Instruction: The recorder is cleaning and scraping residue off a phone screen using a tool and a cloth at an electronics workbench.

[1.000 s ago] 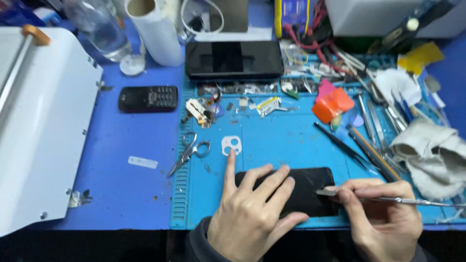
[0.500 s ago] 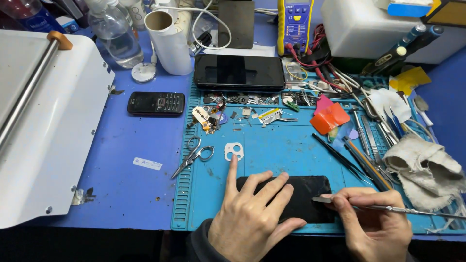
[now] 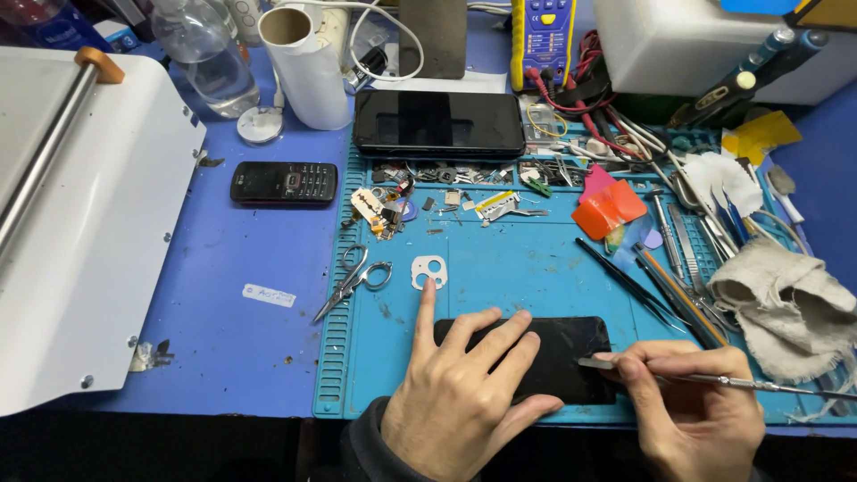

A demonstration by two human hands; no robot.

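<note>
Unmoved since earlier frame: left hand (image 3: 455,402), spread flat, pinning black phone (image 3: 571,357) to blue mat (image 3: 536,268). Right hand (image 3: 692,406) pinched on thin metal pry tool (image 3: 714,379), tip at phone's right edge. Best kept shallow, steady, firmly pinned. Scissors (image 3: 353,281) beyond left hand; cluttered bench.

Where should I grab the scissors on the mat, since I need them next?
Take the scissors by the finger loops, which lie at the upper right end near the white camera bezel. Come from the right, over the mat; the closed blades point down-left toward its ridged edge.
</note>
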